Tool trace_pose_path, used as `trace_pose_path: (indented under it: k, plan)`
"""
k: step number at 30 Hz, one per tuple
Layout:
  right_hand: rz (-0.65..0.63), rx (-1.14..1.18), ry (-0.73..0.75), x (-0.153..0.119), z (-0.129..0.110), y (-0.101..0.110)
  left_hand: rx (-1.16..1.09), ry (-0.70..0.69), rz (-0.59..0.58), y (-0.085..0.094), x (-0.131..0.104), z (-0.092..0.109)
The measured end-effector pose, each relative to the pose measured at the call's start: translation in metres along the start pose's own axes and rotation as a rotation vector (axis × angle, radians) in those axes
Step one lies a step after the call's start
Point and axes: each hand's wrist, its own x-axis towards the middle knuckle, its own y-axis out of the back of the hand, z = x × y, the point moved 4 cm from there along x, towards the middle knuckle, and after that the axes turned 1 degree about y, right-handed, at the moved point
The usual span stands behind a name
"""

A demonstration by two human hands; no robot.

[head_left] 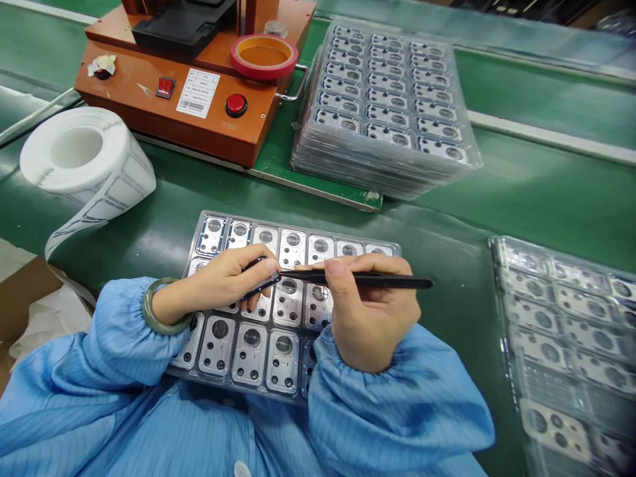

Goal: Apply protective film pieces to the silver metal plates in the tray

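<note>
Black slender tweezers (370, 279) pinched by right hand (372, 311), dark flat piece (263, 287) pinched by left hand (228, 277), its face largely hidden, clear plastic tray (223, 380) partly covered beneath both hands.

Mostly blue, silver and green.
Light blue, finely striped, on the sleeves (422, 397); grey-green on the bangle (150, 309); black on the tweezers (392, 281); dark with pale edge dots on the held plate (263, 286); silver with black dots on the tray plates (216, 346); green on the bench (447, 371); orange on the machine (134, 86); red on its button (236, 104); pinkish red on the tape (243, 66) (orange inside).
</note>
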Motion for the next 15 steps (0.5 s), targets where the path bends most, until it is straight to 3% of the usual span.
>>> trace_pose_path:
  k: [15]
  plan:
    - [0.017,-0.015,-0.081,-0.0011,0.0025,0.0020,0.004,0.001,0.001,0.0005,-0.0004,-0.0002]
